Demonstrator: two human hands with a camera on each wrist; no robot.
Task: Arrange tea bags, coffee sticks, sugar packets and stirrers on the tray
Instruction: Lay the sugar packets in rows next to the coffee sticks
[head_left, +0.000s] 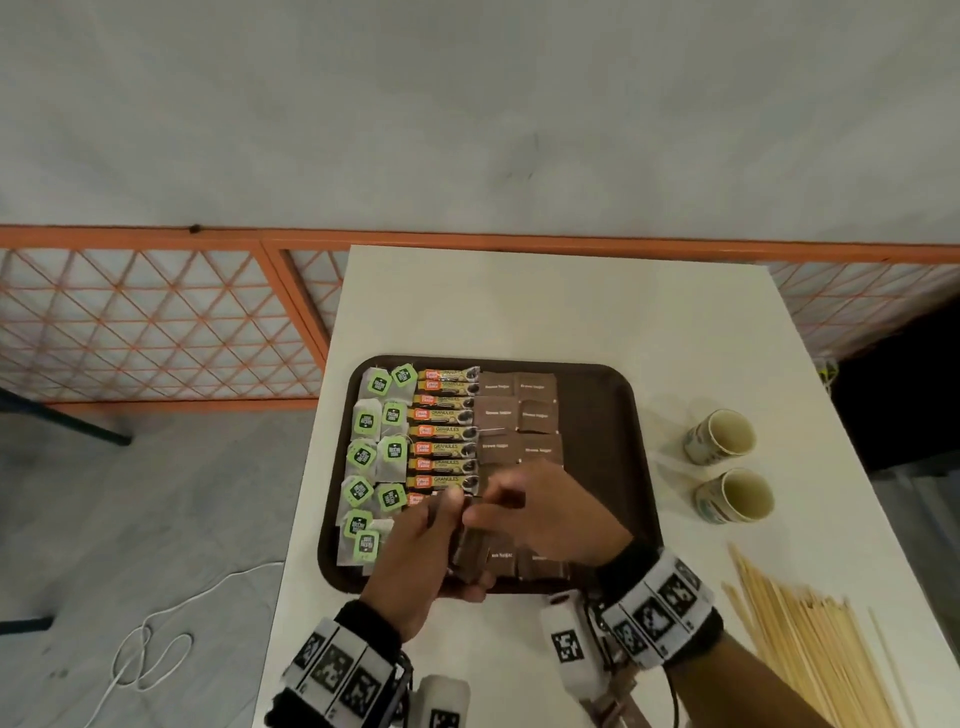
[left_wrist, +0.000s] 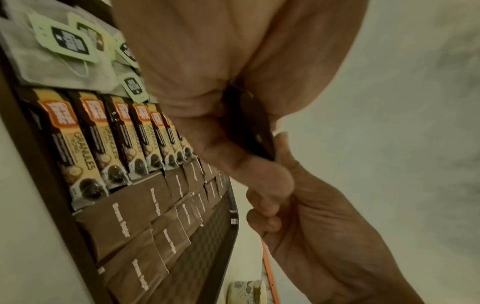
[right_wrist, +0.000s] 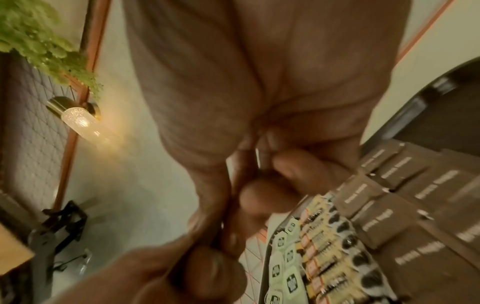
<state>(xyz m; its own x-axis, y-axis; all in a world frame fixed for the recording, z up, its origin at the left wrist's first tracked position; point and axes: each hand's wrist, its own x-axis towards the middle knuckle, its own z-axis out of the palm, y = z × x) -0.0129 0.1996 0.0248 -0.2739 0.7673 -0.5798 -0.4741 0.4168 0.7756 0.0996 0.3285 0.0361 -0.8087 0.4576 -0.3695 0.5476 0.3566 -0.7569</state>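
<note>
White table carries brown tray: we count ten tea bags, nine coffee sticks, two paper cups. Our left hand and right hand fingers together pinch brown sugar packets.

On each wrist we wear a black band ringed with white marker tiles. A white camera block hangs beneath each.

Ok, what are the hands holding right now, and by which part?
Left hand grips a stack of sugar packets by its near end. Right hand pinches a packet at the stack's far end.
</note>
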